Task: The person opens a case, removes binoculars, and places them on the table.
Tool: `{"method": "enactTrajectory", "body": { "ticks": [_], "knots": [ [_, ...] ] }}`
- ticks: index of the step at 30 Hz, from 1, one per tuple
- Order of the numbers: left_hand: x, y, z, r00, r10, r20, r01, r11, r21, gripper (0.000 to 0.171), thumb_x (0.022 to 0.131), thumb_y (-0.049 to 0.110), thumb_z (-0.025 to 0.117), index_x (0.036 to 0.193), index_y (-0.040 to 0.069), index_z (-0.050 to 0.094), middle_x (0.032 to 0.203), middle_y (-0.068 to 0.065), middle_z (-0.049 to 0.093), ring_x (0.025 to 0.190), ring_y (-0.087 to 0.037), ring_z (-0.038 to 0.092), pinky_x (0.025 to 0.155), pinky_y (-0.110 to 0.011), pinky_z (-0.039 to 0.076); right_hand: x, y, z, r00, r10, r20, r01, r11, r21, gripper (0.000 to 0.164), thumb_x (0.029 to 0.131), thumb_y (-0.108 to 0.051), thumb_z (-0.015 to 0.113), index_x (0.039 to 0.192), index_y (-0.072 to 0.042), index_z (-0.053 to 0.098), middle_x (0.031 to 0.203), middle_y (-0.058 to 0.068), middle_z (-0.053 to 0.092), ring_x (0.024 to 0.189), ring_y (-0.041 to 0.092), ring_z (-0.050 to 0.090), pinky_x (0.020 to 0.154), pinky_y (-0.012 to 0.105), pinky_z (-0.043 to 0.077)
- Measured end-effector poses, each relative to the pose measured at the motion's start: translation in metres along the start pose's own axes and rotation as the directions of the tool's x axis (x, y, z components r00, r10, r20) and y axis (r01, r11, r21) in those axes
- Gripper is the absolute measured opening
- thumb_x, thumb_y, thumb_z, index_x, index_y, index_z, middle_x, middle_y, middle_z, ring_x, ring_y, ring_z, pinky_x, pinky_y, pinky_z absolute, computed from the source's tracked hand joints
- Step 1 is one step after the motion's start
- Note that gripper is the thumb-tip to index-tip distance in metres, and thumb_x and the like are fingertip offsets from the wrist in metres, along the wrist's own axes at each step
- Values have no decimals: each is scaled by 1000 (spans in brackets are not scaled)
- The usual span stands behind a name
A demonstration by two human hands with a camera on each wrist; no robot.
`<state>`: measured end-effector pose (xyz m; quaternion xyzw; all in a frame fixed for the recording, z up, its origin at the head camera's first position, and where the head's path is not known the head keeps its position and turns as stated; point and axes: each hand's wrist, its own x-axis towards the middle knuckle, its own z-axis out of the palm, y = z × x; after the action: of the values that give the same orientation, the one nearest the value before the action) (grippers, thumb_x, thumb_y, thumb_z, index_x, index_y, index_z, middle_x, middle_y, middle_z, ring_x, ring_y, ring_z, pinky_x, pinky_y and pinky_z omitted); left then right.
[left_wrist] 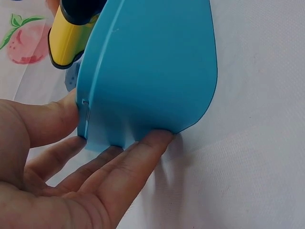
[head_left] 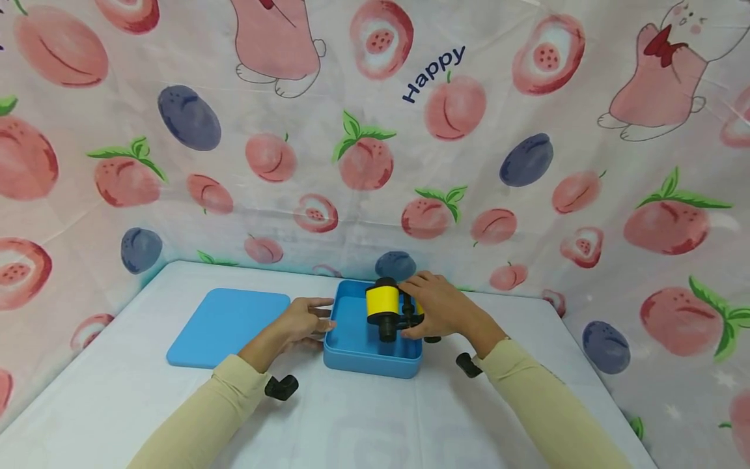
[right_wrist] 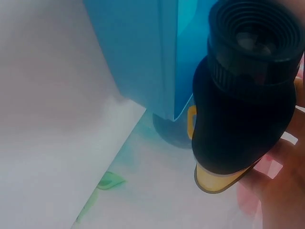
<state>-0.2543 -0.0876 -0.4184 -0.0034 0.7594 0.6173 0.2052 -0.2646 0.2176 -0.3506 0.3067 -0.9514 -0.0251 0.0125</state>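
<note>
Yellow and black binoculars (head_left: 382,302) are in my right hand (head_left: 441,305), whose fingers grip them from the right side. They are over the right part of an open blue box (head_left: 369,363); whether they touch it cannot be told. In the right wrist view a black eyepiece and barrel of the binoculars (right_wrist: 243,109) fill the right side, beside the box wall (right_wrist: 138,52). My left hand (head_left: 301,322) touches the box's left side with its fingers extended. In the left wrist view its fingertips (left_wrist: 159,138) rest against the outer wall (left_wrist: 152,62).
A flat blue lid (head_left: 234,326) lies on the white table (head_left: 351,423) left of the box. Behind the table hangs a fruit-patterned cloth (head_left: 328,163). Small black devices (head_left: 282,387) sit at both wrists.
</note>
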Motion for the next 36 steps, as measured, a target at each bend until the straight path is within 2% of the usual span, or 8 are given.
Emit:
{"method": "enactTrajectory", "body": {
  "ticks": [7, 19, 26, 36],
  "knots": [
    [-4, 0, -2, 1000, 16, 18, -15, 1000, -6, 65, 100, 5, 67, 160, 6, 40, 161, -31, 42, 138, -53, 54, 97, -61, 58, -6, 5, -2, 1000, 1, -9, -1, 1000, -2, 92, 80, -62, 82, 150, -9, 55, 151, 11, 58, 138, 34, 49, 118, 60, 42],
    [-3, -1, -3, 1000, 14, 15, -13, 1000, -13, 65, 101, 6, 67, 160, 6, 41, 161, -30, 42, 137, -51, 55, 97, -60, 58, -13, 16, -6, 1000, 25, -15, -25, 1000, -4, 93, 77, -61, 83, 150, -9, 55, 150, 11, 59, 140, 34, 47, 119, 62, 41],
    [-2, -1, -3, 1000, 16, 10, -16, 1000, -15, 65, 100, 6, 67, 160, 7, 41, 161, -29, 42, 136, -49, 57, 96, -58, 59, -22, 23, -7, 999, 15, -51, -15, 1000, -1, 88, 77, -56, 85, 146, -9, 58, 146, 11, 62, 136, 33, 50, 117, 60, 43],
    [-2, -3, -2, 1000, 8, 9, -8, 1000, -27, 65, 100, 5, 67, 160, 8, 41, 161, -30, 42, 137, -50, 56, 97, -59, 59, -35, 33, -8, 998, 42, -53, -42, 999, -5, 88, 76, -55, 85, 145, -8, 59, 145, 11, 63, 135, 35, 51, 114, 61, 46]
  ]
}}
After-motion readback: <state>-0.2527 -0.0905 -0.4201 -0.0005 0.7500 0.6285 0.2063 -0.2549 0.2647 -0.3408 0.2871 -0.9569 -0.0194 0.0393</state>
